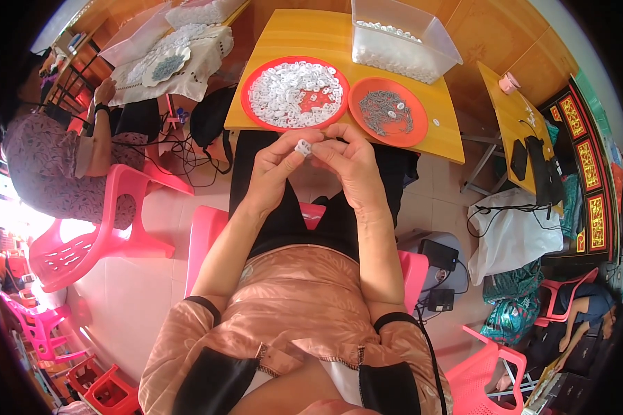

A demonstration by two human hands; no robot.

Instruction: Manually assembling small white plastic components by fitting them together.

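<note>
My left hand pinches a small white plastic piece with holes in it, just off the near edge of the yellow table. Close beside it, the fingertips of my right hand are pressed together against the piece; whatever they grip is hidden or too small to name. Beyond my hands, a red round tray holds a heap of similar white pieces. To its right, an orange plate carries thin grey metal parts and a few white pieces.
A clear plastic bin of white pieces stands at the table's back right. At left, another person sits by a cloth-covered table. Pink chairs, a white bag and loose cables surround me.
</note>
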